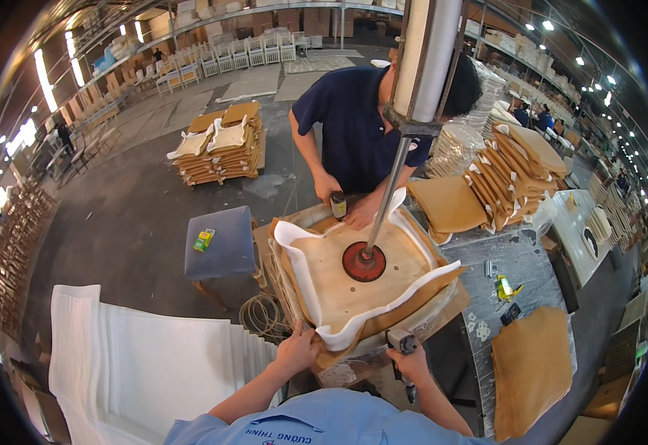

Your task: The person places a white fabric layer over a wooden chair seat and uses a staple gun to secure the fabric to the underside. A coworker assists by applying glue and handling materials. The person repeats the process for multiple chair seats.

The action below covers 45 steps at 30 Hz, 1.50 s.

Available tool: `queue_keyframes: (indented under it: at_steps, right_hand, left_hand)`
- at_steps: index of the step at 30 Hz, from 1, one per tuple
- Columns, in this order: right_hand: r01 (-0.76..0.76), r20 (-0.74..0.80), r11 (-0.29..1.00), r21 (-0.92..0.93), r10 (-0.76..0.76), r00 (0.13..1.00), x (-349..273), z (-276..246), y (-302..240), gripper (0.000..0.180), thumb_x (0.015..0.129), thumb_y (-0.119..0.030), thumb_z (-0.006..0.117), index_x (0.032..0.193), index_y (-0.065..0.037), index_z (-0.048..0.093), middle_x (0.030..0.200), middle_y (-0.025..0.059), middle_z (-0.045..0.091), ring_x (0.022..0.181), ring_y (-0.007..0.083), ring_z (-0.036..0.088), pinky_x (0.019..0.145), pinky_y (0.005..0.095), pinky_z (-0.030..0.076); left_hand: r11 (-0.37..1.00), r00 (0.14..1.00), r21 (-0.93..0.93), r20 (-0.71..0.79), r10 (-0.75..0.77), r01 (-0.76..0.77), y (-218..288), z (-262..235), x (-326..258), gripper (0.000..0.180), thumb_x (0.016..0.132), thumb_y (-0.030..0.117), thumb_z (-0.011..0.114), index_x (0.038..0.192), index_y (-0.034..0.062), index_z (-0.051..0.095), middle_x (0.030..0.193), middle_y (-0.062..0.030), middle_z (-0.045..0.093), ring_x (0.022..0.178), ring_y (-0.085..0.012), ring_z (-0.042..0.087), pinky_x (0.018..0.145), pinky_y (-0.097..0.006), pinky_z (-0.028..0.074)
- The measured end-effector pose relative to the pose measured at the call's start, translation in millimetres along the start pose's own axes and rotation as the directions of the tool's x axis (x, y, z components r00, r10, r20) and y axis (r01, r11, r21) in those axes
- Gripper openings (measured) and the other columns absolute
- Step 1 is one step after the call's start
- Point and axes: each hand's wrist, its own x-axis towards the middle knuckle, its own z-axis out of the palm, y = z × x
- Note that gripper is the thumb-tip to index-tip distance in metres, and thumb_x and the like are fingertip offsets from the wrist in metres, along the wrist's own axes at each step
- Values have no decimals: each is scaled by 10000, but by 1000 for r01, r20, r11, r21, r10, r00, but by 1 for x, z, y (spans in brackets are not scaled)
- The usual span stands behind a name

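Seat panel: the wooden board lies on the work stand, rimmed by white foam and a tan cover.
Left hand: the left hand has its fingers curled in, touching the near-left corner of the panel; whether they pinch the cover I cannot tell.
Right hand: the right hand is closed around a staple gun, at the stand's near edge.
In the way: a metal rod slants down to a red disc on the board, crossing in front of the co-worker, who holds a second staple gun at the far edge.
Grey table, right: tan sheets at its near end, a yellow packet midway, stacked cushions beyond.
Left side: a blue-padded chair bearing a green-yellow box; a coiled hose; white foam sheets nearest.
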Motion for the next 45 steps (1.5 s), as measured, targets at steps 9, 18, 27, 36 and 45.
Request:
queue_keyframes:
  at_steps: [9, 18, 27, 36, 45]
  right_hand:
    - [-253, -3, 965, 66, 254, 967, 8, -3, -18, 629, 845, -79, 898, 1431, -62, 671, 920, 64, 776, 642, 128, 672, 551, 326, 537]
    - [-198, -26, 974, 111, 202, 979, 6, 4, -25, 594, 863, -65, 881, 1426, -80, 693, 906, 58, 770, 644, 113, 654, 565, 325, 533]
    - [-165, -32, 985, 43, 166, 986, 7, -3, -29, 646, 886, -27, 835, 1505, -63, 653, 852, 20, 724, 583, 87, 611, 520, 295, 505]
    - [-162, -69, 985, 63, 166, 984, 11, -2, -31, 663, 875, -28, 844, 1510, -64, 654, 863, 24, 727, 574, 91, 604, 506, 296, 496]
    - [-168, -60, 984, 63, 172, 983, 12, -7, -28, 657, 880, -31, 841, 1509, -53, 651, 862, 28, 730, 558, 88, 596, 490, 287, 484]
  left_hand:
    - [997, 992, 10, 94, 79, -80, 0, -13, 3, 646, 1010, 464, 662, 1549, 112, 611, 1700, -386, 355, 1262, -499, 703, 1052, -509, 592]
    - [997, 989, 4, 129, 77, -79, -3, -12, 11, 666, 1016, 462, 661, 1569, 100, 583, 1694, -428, 317, 1221, -521, 715, 1025, -506, 601]
    - [995, 986, -21, 134, 97, -95, 6, -12, 4, 655, 1014, 448, 666, 1567, 109, 576, 1685, -449, 307, 1197, -515, 726, 1023, -503, 602]
    - [993, 983, -43, 142, 119, -114, 1, -10, 1, 653, 1022, 424, 675, 1587, 113, 577, 1702, -420, 309, 1248, -502, 708, 1069, -497, 580]
    - [993, 976, -24, 182, 119, -117, 5, -15, 0, 669, 1026, 439, 664, 1607, 124, 562, 1717, -405, 298, 1258, -462, 714, 1105, -490, 556]
